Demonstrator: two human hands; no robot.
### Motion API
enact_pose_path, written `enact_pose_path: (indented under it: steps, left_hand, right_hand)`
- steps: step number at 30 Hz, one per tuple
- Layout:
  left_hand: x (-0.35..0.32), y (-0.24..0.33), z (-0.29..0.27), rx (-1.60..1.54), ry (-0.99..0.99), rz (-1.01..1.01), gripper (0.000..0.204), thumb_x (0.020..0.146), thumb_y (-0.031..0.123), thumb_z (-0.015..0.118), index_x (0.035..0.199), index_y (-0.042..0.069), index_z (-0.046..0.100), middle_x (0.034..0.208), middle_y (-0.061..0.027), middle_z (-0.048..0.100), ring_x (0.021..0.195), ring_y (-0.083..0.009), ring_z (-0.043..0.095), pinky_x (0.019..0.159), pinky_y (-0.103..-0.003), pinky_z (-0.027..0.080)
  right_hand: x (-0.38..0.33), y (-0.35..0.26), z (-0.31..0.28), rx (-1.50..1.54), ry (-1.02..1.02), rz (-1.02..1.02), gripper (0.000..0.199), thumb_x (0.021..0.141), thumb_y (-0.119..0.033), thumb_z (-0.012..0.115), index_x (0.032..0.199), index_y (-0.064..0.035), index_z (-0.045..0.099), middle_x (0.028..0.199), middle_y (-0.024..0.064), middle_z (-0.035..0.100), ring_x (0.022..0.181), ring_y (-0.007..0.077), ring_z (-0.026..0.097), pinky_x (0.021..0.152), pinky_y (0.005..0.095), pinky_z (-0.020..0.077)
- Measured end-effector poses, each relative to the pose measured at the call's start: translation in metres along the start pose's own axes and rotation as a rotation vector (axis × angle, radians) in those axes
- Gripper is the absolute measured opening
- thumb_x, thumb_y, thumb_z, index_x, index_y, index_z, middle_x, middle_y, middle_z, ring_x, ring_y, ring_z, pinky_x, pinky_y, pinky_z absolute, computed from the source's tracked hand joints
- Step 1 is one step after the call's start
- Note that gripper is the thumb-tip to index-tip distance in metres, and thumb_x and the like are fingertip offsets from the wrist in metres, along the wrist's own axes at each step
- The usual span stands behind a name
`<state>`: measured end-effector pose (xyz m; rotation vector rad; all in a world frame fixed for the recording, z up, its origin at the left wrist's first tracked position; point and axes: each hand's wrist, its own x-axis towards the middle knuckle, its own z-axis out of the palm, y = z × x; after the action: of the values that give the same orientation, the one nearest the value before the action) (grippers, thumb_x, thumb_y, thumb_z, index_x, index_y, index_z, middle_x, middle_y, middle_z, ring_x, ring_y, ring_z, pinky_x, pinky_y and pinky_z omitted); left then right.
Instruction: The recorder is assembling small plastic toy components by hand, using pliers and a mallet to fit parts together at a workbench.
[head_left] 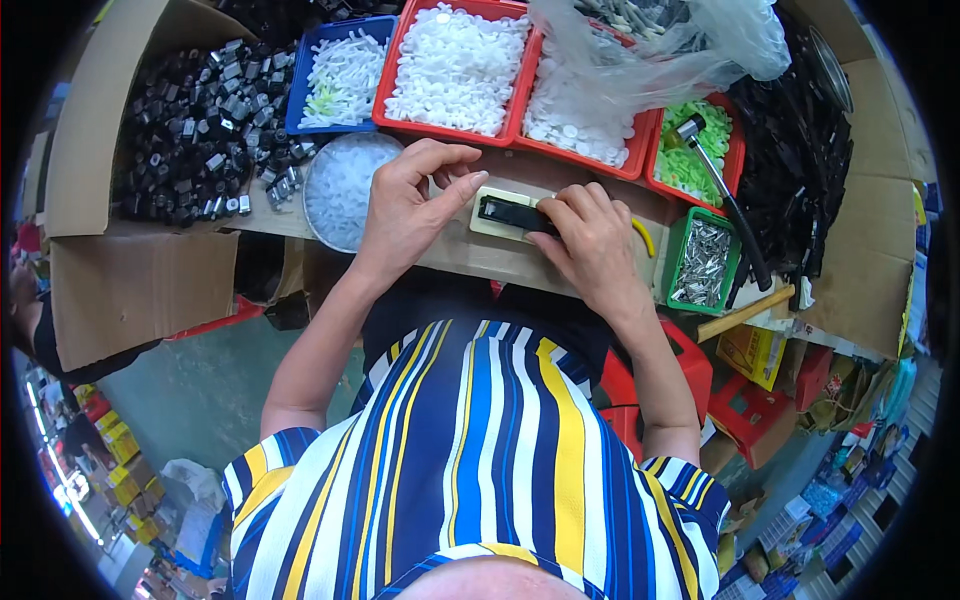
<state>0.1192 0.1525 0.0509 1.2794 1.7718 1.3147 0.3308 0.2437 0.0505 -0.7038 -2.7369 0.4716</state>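
Note:
A cream rectangular block lies on the work surface in front of me, and a black elongated plastic part sits on it. My right hand grips the right end of that part with thumb and fingers, hiding that end. Just left of the block is my left hand, its fingers partly curled. A gap shows between its thumb and index finger, with nothing visible there. Close to its wrist stands a round tub of small translucent white pieces. A curved yellow handle pokes out beside my right hand.
Red trays of white parts line the back, beside a blue tray. At right, a hammer leans across a red tray of green pieces, near a green tray of metal pins. Black parts fill a left carton; clear plastic drapes over trays.

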Motion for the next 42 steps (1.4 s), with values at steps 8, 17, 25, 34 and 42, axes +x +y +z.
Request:
enact_pose_path:
  steps: [8,17,25,34,42]
  left_hand:
    - [-0.005,0.001,0.009,0.111,-0.005,0.079,0.020,0.084,0.008,0.074,0.102,-0.001,0.071,0.090,-0.0102,0.065,0.076,-0.0178,0.060,0.068,-0.030,0.049]
    - [-0.033,-0.004,0.044,0.640,-0.215,0.473,0.051,0.085,0.018,0.073,0.129,-0.003,0.056,0.135,-0.0197,0.054,0.135,-0.0369,0.045,0.107,-0.051,0.039]
    - [-0.039,-0.027,0.059,0.790,-0.240,0.550,0.067,0.087,0.030,0.068,0.139,-0.006,0.046,0.145,-0.0240,0.047,0.139,-0.0368,0.042,0.111,-0.048,0.037]
    - [-0.036,-0.033,0.057,1.007,-0.213,0.714,0.058,0.092,0.030,0.061,0.135,-0.006,0.051,0.140,-0.0260,0.052,0.133,-0.0383,0.049,0.106,-0.045,0.043]
    - [-0.032,-0.033,0.056,1.122,-0.223,0.806,0.056,0.093,0.032,0.059,0.134,-0.006,0.052,0.135,-0.0271,0.055,0.128,-0.0381,0.054,0.103,-0.044,0.046]
  right_hand:
    - [0.002,0.003,0.004,0.050,-0.038,0.036,0.030,0.077,-0.017,0.076,0.103,-0.0073,0.065,0.097,0.0064,0.057,0.096,0.0247,0.055,0.078,0.0399,0.0417]
    - [-0.005,0.066,-0.044,-0.046,0.399,0.194,0.023,0.086,-0.015,0.071,0.105,-0.0025,0.066,0.097,0.0161,0.063,0.086,0.0331,0.064,0.072,0.0420,0.0510]
    - [-0.023,0.138,-0.061,-0.627,0.132,0.432,0.016,0.088,-0.017,0.066,0.098,-0.0039,0.064,0.096,0.0107,0.060,0.093,0.0304,0.059,0.073,0.0440,0.0501]
    - [-0.031,0.073,-0.085,-0.101,0.208,0.473,0.016,0.094,-0.008,0.059,0.107,-0.0032,0.051,0.084,0.0215,0.062,0.076,0.0436,0.063,0.062,0.0486,0.0486]
    - [-0.060,0.009,-0.044,0.097,-0.118,0.259,0.025,0.092,-0.008,0.060,0.115,-0.0022,0.051,0.084,0.0249,0.063,0.076,0.0423,0.064,0.063,0.0508,0.0494]
